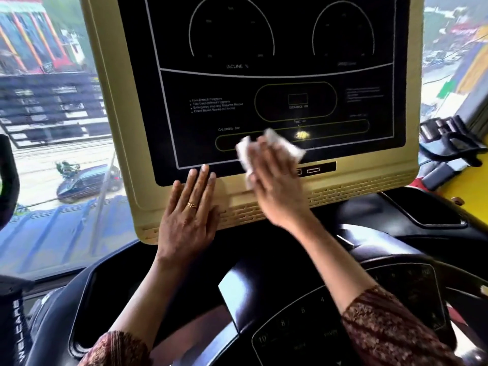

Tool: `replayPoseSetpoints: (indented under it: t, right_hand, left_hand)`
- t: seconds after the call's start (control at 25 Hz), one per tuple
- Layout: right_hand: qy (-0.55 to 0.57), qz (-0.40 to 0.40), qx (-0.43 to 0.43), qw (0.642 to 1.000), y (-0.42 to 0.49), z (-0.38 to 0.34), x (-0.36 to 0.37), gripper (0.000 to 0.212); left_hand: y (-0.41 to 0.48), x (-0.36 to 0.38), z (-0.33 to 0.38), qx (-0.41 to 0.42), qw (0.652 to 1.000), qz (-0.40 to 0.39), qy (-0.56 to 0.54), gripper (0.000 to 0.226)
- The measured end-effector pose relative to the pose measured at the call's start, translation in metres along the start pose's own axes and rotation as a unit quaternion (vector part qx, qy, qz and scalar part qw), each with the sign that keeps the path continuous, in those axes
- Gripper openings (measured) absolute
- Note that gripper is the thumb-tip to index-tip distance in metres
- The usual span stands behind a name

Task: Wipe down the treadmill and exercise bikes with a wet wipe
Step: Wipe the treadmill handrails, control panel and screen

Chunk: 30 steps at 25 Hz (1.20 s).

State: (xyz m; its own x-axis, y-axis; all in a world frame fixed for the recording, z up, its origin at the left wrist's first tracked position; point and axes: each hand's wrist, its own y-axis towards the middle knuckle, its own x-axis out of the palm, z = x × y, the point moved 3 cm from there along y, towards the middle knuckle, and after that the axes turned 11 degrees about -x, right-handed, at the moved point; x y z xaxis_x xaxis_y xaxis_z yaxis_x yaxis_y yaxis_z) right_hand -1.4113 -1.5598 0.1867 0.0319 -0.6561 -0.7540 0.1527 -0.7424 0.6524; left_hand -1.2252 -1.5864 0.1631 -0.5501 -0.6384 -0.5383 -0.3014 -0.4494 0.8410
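Left hand (188,212) lies flat on the beige lower frame of the treadmill console (343,191), fingers straight and held close together, tips just reaching the bottom edge of its black display panel (264,101); I see a gold ring (192,205) on one finger. Right hand (274,186), just to the right on the same console, presses the wet wipe (272,143) against the bottom of the display panel, fingers laid fairly straight over it; the hand is blurred, so I cannot tell what the thumb does. The white wipe is bunched, showing above the fingertips and along the hand's left edge, under the word CALORIES. Below the console, nearer to me, sits a dark curved dashboard with a number keypad (303,313). Both forearms end in brown patterned sleeves (390,331). Left of the console, through the window (52,128), a dark car (87,180) stands on the street
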Motion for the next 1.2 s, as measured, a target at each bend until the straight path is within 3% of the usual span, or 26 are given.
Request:
replayPoseSetpoints:
  t: [0.08, 0.16, 0.2, 0.28, 0.36, 0.4, 0.52, 0.56, 0.6, 0.72, 0.76, 0.8, 0.84, 0.92, 0.96, 1.08, 1.12, 1.2]
  right_hand:
    - [0.064, 0.002, 0.185, 0.981, -0.008, 0.047, -0.009, 0.064]
    - [0.107, 0.013, 0.275, 0.955, -0.021, 0.037, -0.007, 0.068]
    - [0.119, 0.01, 0.239, 0.964, -0.019, 0.01, -0.003, 0.066]
    - [0.121, -0.011, 0.069, 0.99, -0.01, -0.037, 0.004, 0.059]
    - [0.076, 0.002, -0.057, 0.996, 0.016, -0.028, -0.004, 0.056]
    - [0.056, 0.012, -0.044, 0.997, 0.03, -0.004, -0.009, 0.055]
    - [0.078, 0.053, 0.178, 0.98, 0.051, 0.065, -0.026, 0.057]
    - [0.098, 0.053, 0.196, 0.974, 0.053, 0.062, -0.024, 0.058]
    - [0.1, 0.046, 0.15, 0.982, 0.053, 0.044, -0.021, 0.06]
    - [0.041, 0.016, -0.125, 0.991, 0.028, 0.01, -0.01, 0.054]
    - [0.024, 0.017, -0.148, 0.989, 0.02, 0.024, -0.011, 0.053]
    - [0.025, 0.021, -0.105, 0.994, 0.014, 0.041, -0.011, 0.053]
    - [0.056, 0.027, -0.009, 0.998, 0.008, 0.051, -0.015, 0.054]
    - [0.121, 0.028, 0.14, 0.982, 0.0, 0.04, -0.011, 0.059]
    - [0.125, 0.028, 0.126, 0.984, 0.001, 0.019, -0.008, 0.063]
    - [0.054, 0.036, -0.113, 0.991, 0.029, 0.003, -0.008, 0.057]
    - [0.035, 0.04, -0.117, 0.992, 0.046, 0.018, -0.012, 0.055]
    - [0.05, 0.07, 0.008, 0.996, 0.075, 0.047, -0.026, 0.055]
  left_hand:
    - [0.0, -0.002, 0.003, -0.012, 1.0, 0.004, -0.006, 0.05]
    - [0.004, -0.003, 0.008, -0.024, 1.0, 0.009, -0.01, 0.051]
    - [0.008, -0.003, 0.009, -0.029, 0.999, 0.011, -0.006, 0.051]
    - [0.024, -0.004, 0.009, -0.04, 0.999, 0.021, 0.002, 0.053]
    - [0.045, -0.005, 0.008, -0.055, 0.998, 0.034, 0.003, 0.053]
    - [0.055, -0.005, 0.009, -0.062, 0.997, 0.039, 0.005, 0.054]
    - [0.071, 0.001, 0.016, -0.079, 0.996, 0.038, 0.012, 0.055]
    - [0.072, 0.004, 0.018, -0.085, 0.996, 0.033, 0.014, 0.056]
    - [0.072, 0.007, 0.019, -0.091, 0.995, 0.027, 0.022, 0.057]
    - [0.068, 0.013, 0.017, -0.094, 0.994, 0.012, 0.053, 0.058]
    - [0.068, 0.013, 0.018, -0.093, 0.994, 0.009, 0.059, 0.058]
    - [0.068, 0.012, 0.018, -0.093, 0.994, 0.008, 0.065, 0.058]
    - [0.069, 0.012, 0.019, -0.094, 0.993, 0.007, 0.069, 0.058]
    - [0.069, 0.013, 0.021, -0.097, 0.993, 0.008, 0.07, 0.057]
    - [0.068, 0.013, 0.021, -0.098, 0.993, 0.009, 0.07, 0.057]
    - [0.068, 0.012, 0.02, -0.096, 0.994, 0.014, 0.06, 0.056]
    - [0.068, 0.012, 0.02, -0.094, 0.994, 0.016, 0.058, 0.056]
    - [0.068, 0.012, 0.02, -0.093, 0.994, 0.019, 0.059, 0.056]
